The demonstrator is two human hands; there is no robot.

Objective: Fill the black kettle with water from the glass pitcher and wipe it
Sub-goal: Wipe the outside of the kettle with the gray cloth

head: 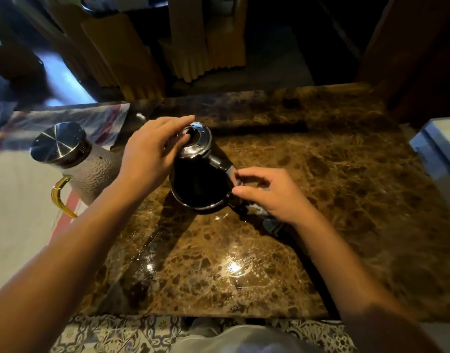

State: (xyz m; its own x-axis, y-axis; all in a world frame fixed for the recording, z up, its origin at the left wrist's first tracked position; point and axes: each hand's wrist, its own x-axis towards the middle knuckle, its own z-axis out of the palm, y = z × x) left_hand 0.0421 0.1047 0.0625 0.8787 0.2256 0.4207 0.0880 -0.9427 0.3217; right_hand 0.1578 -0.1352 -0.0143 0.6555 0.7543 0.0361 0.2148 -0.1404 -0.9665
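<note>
At about nine o'clock of the frame: glass pitcher (89, 169), dimpled and pale, steel cap on, amber handle toward the viewer, upright on a light cloth (20, 220) at the left edge of the surface (320, 200). Not yet lifted, so pouring apparently not begun; water level inside impossible to judge. Just right of it, left hand (147, 154) over the shiny lid (196, 138) of the black kettle (201, 184), fingers curled on the lid's knob, grip closed around it; whether lifting off or pressing on, cannot tell. Kettle itself near centre, slightly toward twelve o'clock, standing on the brown marbled top: glossy black body, chrome lid with small holes, dark handle out toward three o'clock. At that handle, right hand (267, 194), thumb and forefinger bent close to it, seemingly pinching; contact partly hidden. Under that wrist, something dark and crumpled, perhaps a wiping cloth, too unclear to name. Toward six o'clock, pale droplets and smears on the marble. Filling and wiping both apparently left to do.
</note>
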